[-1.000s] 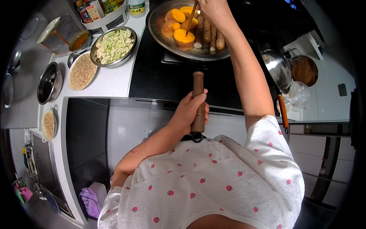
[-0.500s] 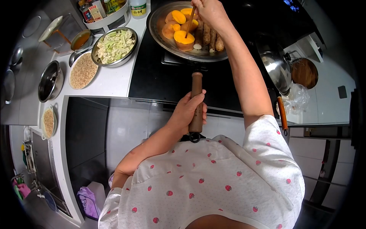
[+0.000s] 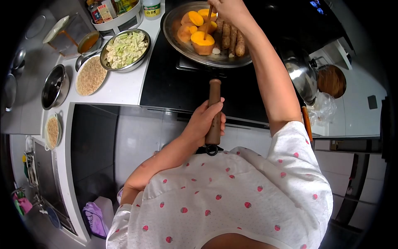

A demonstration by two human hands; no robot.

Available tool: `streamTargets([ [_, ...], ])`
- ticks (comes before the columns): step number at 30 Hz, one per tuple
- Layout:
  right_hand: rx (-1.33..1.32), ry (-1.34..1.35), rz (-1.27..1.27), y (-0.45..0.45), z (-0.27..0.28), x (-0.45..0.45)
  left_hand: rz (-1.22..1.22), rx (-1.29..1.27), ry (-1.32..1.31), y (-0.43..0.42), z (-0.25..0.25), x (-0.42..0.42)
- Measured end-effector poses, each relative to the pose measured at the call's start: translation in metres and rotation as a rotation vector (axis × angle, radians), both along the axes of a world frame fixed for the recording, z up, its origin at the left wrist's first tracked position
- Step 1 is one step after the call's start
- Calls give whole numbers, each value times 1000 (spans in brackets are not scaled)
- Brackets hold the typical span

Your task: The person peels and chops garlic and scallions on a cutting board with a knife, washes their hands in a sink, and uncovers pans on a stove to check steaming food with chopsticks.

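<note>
My left hand (image 3: pixel 206 121) is wrapped around the brown wooden pan handle (image 3: pixel 214 110), which points toward my body. At the top of the view, my right hand (image 3: pixel 229 11) grips a thin brown chopstick (image 3: pixel 209 18). Its lower tip meets the cut face of an orange-fleshed chunk with tan skin (image 3: pixel 203 46); how deep it goes I cannot tell. More such chunks (image 3: pixel 185 32) lie around it in the round metal pan (image 3: pixel 174 43). Beside them, several brown, rod-shaped yam pieces (image 3: pixel 226 35) lie side by side, partly behind my right hand and forearm.
The pan stands on a black stove (image 3: pixel 166 89). On the left counter are a bowl of chopped cauliflower (image 3: pixel 125 50), a plate of brown grains (image 3: pixel 91 76) and a dark-looking metal bowl (image 3: pixel 55 88). A metal lid (image 3: pixel 299 74) and a round wooden board (image 3: pixel 331 80) lie right.
My right hand and forearm have shifted slightly to the right. The chunk under the chopstick tips a little more, and its skin side shows more. My left hand keeps its hold on the handle.
</note>
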State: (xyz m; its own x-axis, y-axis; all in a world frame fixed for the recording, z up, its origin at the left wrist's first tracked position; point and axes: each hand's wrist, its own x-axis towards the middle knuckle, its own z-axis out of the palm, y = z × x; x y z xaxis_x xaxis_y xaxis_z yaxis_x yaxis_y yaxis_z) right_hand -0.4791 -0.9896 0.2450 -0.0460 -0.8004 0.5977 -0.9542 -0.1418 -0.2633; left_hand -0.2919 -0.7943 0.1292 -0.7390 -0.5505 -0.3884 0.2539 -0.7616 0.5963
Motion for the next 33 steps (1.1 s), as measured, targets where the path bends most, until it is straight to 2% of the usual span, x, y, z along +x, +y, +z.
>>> streamTargets([
  [5,-46,-30,0,0,0,-4,-14,-4,13,-2,-1,1],
  [7,28,-56,-10,9,0,3,-30,-26,18,-2,-2,2],
  [9,-74,-3,-11,7,-2,0,-35,-57,-11,-3,-2,1],
  [13,10,64,50,2,-4,-2,-34,-46,-38,-3,0,3],
  [15,-60,73,59,5,-2,0,-26,-34,-40,-5,-1,1],
  [18,7,-32,-45,16,5,8,-11,-36,-73,-6,3,3],
  [26,-128,7,15,13,4,2,46,-106,-90,-12,-5,3],
  [31,-140,-27,-27,20,30,-5,24,-119,-79,-13,-4,3],
  [33,-277,-71,-57,26,41,-13,29,-89,-97,-11,5,2],
])
